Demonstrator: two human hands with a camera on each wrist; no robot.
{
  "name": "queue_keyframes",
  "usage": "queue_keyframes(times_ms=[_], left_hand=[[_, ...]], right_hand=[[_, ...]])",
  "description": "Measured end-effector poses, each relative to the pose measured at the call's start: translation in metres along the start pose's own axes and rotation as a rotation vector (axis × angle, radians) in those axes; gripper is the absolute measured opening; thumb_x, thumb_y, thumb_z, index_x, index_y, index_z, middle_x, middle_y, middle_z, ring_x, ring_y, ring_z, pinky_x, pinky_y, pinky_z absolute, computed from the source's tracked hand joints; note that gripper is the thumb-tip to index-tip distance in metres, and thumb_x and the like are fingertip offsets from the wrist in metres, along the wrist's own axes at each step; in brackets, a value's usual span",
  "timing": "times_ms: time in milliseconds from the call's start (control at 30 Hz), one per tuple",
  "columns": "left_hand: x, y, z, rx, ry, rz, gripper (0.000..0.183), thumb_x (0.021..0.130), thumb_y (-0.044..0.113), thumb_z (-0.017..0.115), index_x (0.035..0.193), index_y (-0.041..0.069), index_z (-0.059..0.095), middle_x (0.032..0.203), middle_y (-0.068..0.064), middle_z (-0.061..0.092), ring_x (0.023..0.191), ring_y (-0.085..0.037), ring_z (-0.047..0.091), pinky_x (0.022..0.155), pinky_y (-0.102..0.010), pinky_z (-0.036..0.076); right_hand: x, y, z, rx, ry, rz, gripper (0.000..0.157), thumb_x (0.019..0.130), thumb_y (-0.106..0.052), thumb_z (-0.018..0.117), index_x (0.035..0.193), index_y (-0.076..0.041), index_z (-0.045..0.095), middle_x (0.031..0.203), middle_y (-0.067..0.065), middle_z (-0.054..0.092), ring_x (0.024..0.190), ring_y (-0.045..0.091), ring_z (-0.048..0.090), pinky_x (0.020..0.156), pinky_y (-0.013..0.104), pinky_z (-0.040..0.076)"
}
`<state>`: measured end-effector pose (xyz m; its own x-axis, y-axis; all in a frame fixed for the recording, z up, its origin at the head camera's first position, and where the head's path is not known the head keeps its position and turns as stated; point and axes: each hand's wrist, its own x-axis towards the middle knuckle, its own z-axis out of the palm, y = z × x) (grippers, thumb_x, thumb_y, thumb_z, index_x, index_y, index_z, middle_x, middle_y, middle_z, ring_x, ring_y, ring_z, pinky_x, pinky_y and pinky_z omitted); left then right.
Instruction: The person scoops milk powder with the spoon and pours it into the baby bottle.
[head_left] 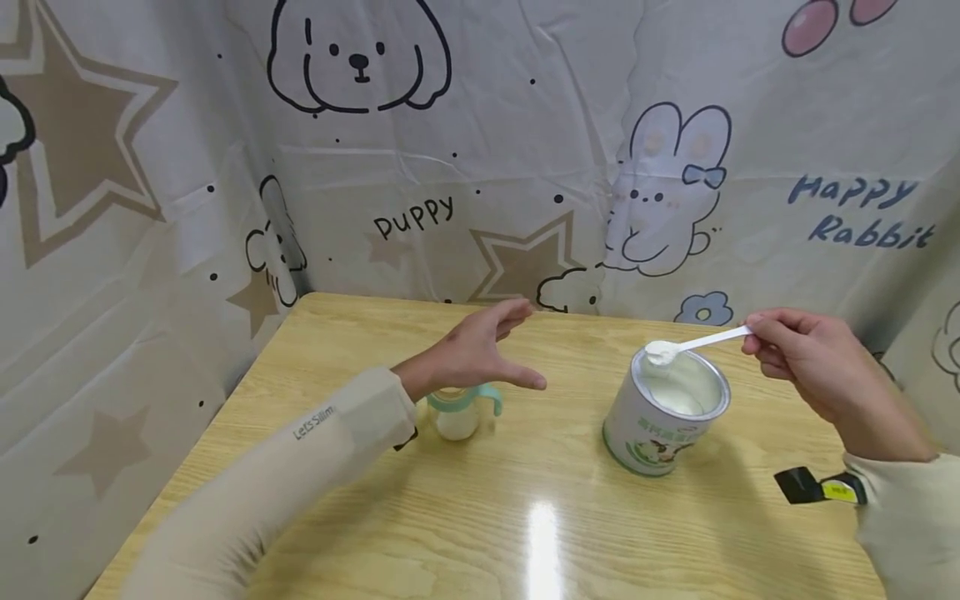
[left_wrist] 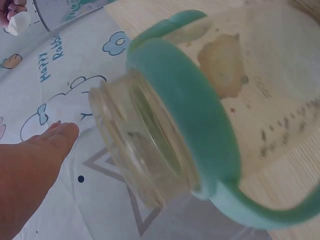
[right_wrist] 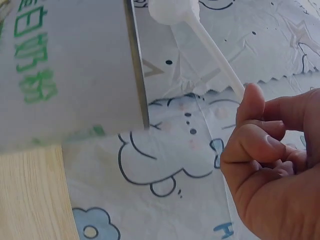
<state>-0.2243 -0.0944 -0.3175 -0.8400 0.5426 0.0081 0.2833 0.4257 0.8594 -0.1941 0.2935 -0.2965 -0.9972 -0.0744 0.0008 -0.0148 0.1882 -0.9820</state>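
My right hand (head_left: pixel 813 358) pinches the end of a white measuring scoop (head_left: pixel 712 338) between thumb and forefinger. White powder heaps in the scoop's bowl, which hangs over the rim of an open milk powder can (head_left: pixel 660 433). In the right wrist view the scoop's handle (right_wrist: pixel 220 55) slants up from the pinching fingers (right_wrist: pixel 252 107). My left hand (head_left: pixel 476 346) is spread in the air with its thumb apart, holding nothing. Just below it stands a baby bottle (head_left: pixel 456 423) with a mint-green handled collar and no lid; its open neck (left_wrist: pixel 137 145) shows in the left wrist view.
The can and bottle stand apart on a wooden table (head_left: pixel 480 517). A printed curtain (head_left: pixel 480 125) with cartoon animals and stars hangs behind the table's back edge and along the left side. Dark straps with small devices sit at both wrists.
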Motion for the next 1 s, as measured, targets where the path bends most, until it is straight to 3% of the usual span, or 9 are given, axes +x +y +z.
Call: queue_keyframes(times_ms=[300, 633, 1000], left_hand=[[-0.013, -0.006, -0.013, 0.011, 0.001, -0.006, 0.103, 0.076, 0.025, 0.09, 0.157, 0.008, 0.028, 0.16, -0.004, 0.033, 0.147, -0.018, 0.029, 0.116, -0.034, 0.031], [-0.026, -0.014, -0.028, 0.035, 0.018, -0.005, 0.102, 0.077, 0.027, 0.089, 0.157, 0.008, 0.028, 0.159, -0.007, 0.033, 0.147, -0.021, 0.029, 0.117, -0.038, 0.03], [-0.038, -0.022, -0.038, 0.034, 0.031, 0.003, 0.1, 0.077, 0.025, 0.089, 0.155, 0.006, 0.03, 0.158, -0.008, 0.035, 0.146, -0.024, 0.03, 0.118, -0.039, 0.029]], right_hand=[[0.006, -0.009, 0.021, -0.061, -0.01, -0.01, 0.013, 0.104, -0.022, 0.057, 0.096, -0.014, 0.065, 0.078, -0.003, 0.063, 0.065, 0.011, 0.049, 0.053, 0.021, 0.044], [0.012, -0.02, 0.044, -0.035, -0.027, -0.029, 0.017, 0.103, -0.017, 0.058, 0.09, -0.009, 0.064, 0.075, -0.003, 0.063, 0.064, 0.009, 0.048, 0.051, 0.019, 0.043], [0.018, -0.027, 0.07, 0.037, -0.048, -0.009, 0.015, 0.103, -0.015, 0.057, 0.094, -0.004, 0.062, 0.074, -0.002, 0.063, 0.061, 0.007, 0.047, 0.048, 0.017, 0.041]])
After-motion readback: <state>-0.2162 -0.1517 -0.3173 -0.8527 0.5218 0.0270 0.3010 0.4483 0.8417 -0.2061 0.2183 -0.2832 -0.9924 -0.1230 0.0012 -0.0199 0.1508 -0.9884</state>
